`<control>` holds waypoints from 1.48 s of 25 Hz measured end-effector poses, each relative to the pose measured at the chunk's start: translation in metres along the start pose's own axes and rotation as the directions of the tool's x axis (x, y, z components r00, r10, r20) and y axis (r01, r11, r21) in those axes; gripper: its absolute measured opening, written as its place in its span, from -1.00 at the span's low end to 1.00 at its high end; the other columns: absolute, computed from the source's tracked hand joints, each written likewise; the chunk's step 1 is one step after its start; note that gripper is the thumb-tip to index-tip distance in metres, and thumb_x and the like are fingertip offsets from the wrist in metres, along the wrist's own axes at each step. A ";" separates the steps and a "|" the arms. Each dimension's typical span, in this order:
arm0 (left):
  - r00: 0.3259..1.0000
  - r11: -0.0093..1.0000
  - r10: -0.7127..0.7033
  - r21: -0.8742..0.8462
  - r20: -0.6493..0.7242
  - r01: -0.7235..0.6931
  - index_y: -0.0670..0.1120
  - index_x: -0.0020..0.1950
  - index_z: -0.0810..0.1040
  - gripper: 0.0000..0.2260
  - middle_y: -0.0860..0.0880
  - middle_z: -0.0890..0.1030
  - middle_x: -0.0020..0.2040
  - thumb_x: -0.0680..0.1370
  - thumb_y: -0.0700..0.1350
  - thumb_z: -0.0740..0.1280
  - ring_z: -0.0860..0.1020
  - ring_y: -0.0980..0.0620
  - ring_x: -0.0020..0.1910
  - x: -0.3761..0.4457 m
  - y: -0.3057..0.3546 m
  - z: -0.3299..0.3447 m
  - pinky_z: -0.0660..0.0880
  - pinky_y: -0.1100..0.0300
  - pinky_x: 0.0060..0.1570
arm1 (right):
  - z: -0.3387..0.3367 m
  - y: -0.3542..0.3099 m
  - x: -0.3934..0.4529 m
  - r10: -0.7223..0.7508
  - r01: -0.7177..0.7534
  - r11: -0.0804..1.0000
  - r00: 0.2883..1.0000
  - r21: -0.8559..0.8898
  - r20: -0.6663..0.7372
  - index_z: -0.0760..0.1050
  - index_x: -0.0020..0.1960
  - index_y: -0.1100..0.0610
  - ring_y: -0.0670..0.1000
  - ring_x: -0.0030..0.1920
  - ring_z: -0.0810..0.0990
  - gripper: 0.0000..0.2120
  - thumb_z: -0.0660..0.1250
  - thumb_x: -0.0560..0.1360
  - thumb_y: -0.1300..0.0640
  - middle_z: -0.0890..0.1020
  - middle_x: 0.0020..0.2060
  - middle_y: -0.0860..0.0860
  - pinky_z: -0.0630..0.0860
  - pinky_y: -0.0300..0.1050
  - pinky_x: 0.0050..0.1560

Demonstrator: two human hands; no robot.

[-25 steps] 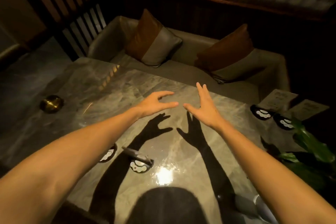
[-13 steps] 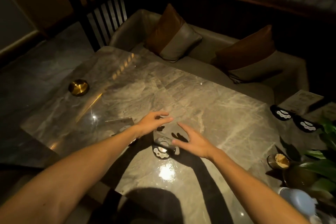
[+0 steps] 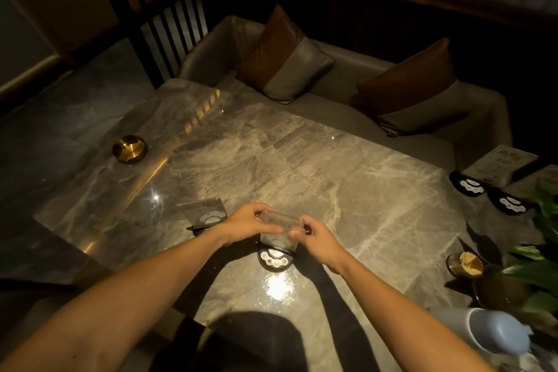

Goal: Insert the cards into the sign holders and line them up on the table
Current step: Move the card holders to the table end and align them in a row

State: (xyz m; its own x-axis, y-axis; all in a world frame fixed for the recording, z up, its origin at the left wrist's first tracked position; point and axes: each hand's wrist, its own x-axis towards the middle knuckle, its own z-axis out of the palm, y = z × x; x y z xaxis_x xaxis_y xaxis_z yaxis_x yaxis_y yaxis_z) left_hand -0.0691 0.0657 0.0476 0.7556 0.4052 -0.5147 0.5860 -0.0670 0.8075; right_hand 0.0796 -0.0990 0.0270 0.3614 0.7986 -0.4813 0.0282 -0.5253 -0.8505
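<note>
Both hands (image 3: pixel 280 228) seemingly grip the clear sign holder (image 3: pixel 279 234).

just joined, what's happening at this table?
A person is working on a clear sign holder at the near side of the marble table. The left hand and right hand both grip its top edge. A second holder stands just to its left. Two more dark bases sit at the right edge.
</note>
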 end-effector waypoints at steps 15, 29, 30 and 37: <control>0.988 0.968 0.082 -0.225 -0.134 -0.111 -0.13 0.07 0.66 -0.87 0.00 0.75 -0.11 0.54 -0.28 0.43 0.71 0.10 -0.16 0.115 0.120 0.068 0.64 0.20 -0.19 | -0.173 -0.025 0.017 0.118 -0.060 0.971 0.962 0.232 -0.247 0.53 0.20 0.12 0.05 0.00 0.75 -0.80 0.34 0.60 0.27 0.75 0.03 0.07 0.68 0.13 0.07; 0.959 0.944 0.280 -0.167 -0.052 -0.285 -0.10 0.05 0.65 -0.87 -0.01 0.74 0.01 0.53 -0.25 0.44 0.71 0.03 0.02 0.313 0.290 0.172 0.65 0.03 0.02 | -0.426 -0.021 0.060 0.013 -0.054 0.996 0.881 -0.073 -0.473 0.52 0.09 0.17 0.02 0.11 0.68 -0.86 0.37 0.55 0.31 0.70 0.13 0.06 0.68 -0.02 0.05; 0.954 0.941 0.295 -0.156 -0.052 -0.300 -0.12 0.04 0.65 -0.88 -0.03 0.74 0.00 0.52 -0.27 0.44 0.71 0.03 0.02 0.328 0.296 0.181 0.65 0.03 0.03 | -0.441 -0.017 0.064 0.001 -0.062 0.992 0.879 -0.111 -0.478 0.51 0.04 0.13 0.03 0.14 0.66 -0.85 0.37 0.54 0.33 0.69 0.15 0.08 0.66 -0.10 0.01; 0.940 0.936 0.335 -0.096 -0.056 -0.339 -0.14 -0.11 0.59 -0.91 0.07 0.64 -0.26 0.51 -0.30 0.45 0.61 0.21 -0.22 0.394 0.318 0.227 0.55 0.35 -0.16 | -0.509 0.010 0.093 -0.111 -0.141 0.861 0.886 -0.488 -0.451 0.48 -0.11 0.08 0.08 0.12 0.65 -0.88 0.36 0.55 0.26 0.70 0.12 0.09 0.50 -0.40 -0.20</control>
State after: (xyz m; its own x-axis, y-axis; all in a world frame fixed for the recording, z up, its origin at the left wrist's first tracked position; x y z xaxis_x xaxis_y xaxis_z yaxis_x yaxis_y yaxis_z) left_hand 0.4812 -0.0025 0.0360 0.8909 0.4093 -0.1971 0.2637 -0.1125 0.9580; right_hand 0.5880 -0.1790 0.0819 0.7369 0.6332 -0.2366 0.4285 -0.7082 -0.5611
